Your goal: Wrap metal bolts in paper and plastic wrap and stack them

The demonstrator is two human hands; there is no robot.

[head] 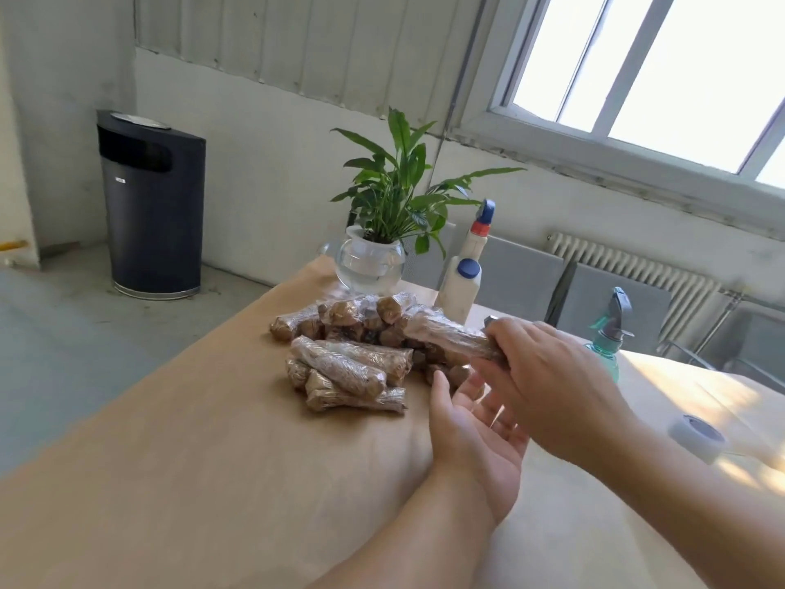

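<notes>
Left hand (475,435) open; right hand (548,376) grips wrapped bolt (450,333) over pile (352,350).

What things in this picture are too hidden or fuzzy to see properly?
Head view:
- The wrapped bolt: the right hand covers its near end.
- The left hand: its fingertips are hidden behind the right hand.
- The pile of wrapped bolts: the lower ones are buried, so there is no sure count.
- The tape roll: blurred, in bright sun.

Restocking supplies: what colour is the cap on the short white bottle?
Blue cap on the white bottle; head view.
</notes>
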